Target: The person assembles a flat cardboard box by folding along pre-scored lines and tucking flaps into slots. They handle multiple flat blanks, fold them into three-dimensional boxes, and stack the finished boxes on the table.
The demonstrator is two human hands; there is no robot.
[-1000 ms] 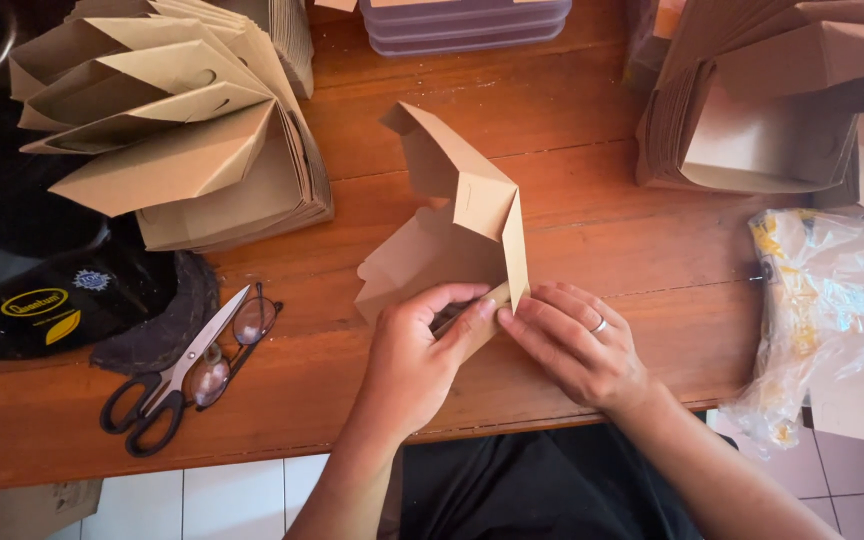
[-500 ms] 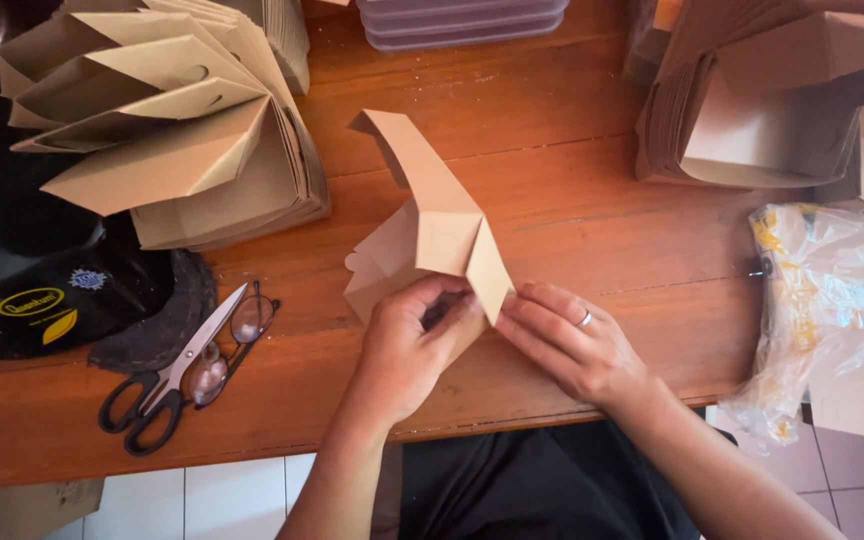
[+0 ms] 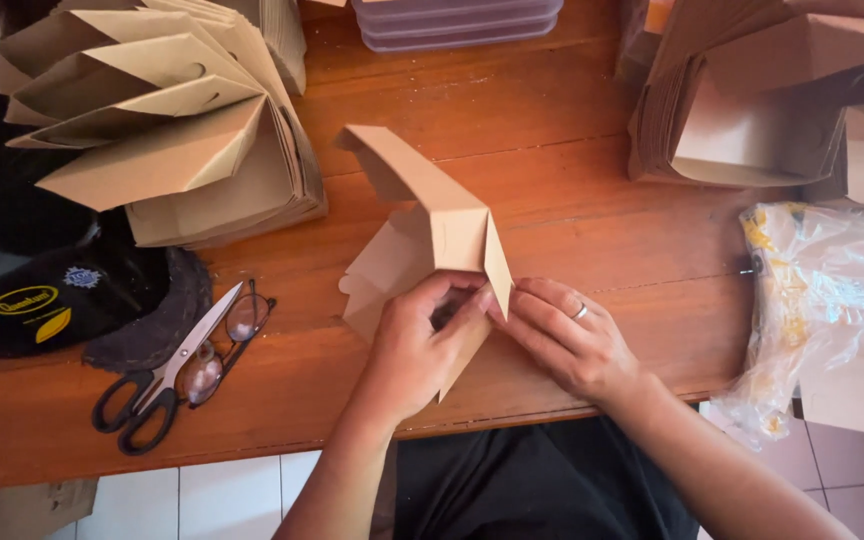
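Folding a flat brown card blank into a box at the bench's near edge.

The wooden bench (image 3: 572, 150) carries a fanned stack of blanks (image 3: 162, 130) at far left, a pile of folded boxes (image 3: 762, 110) at far right, and a plastic bag (image 3: 832, 300) at the right edge; scissors (image 3: 167, 375) lie on a pair of glasses (image 3: 227, 345) near left. The blank (image 3: 432, 225) stands half-raised at centre. Both hands are clamped on its lower corner, close together: left hand (image 3: 417, 345) with fingers tucked inside the fold, right hand (image 3: 572, 340) pressing the side flap. I judge a corner crease is being set; seating the flap seems to call for firm inward pressure.
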